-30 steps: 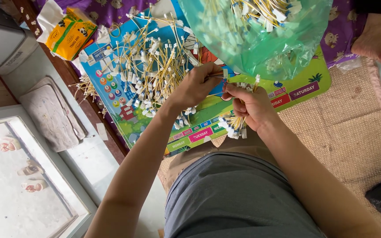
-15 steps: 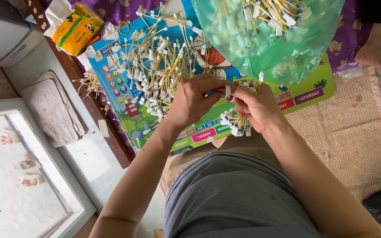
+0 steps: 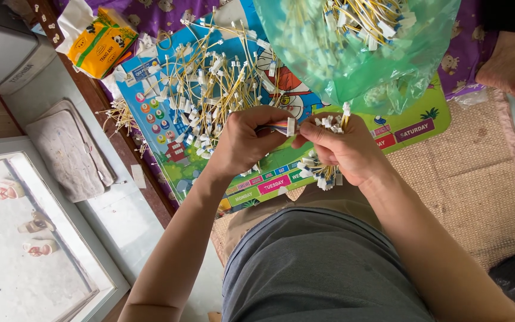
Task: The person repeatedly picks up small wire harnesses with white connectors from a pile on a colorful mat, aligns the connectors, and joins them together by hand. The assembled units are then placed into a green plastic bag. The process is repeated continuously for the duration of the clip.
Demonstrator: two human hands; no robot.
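Compared with a second ago, the left hand (image 3: 247,143) has drawn in from the heap to meet the right hand (image 3: 340,149) at the centre of the frame, so both now work on one piece together. The left hand is clamped on a short bundle of coloured wires with a white plastic connector (image 3: 282,127), and the right hand is closed around a clutch of thin yellow wires with small white plugs (image 3: 323,173). Above left, a springy loose heap of yellow plug-ended wires (image 3: 207,80) lies on a glossy colourful printed mat (image 3: 180,161), beside a crinkly translucent green plastic bag (image 3: 359,53) and a coarse woven straw mat (image 3: 478,179).
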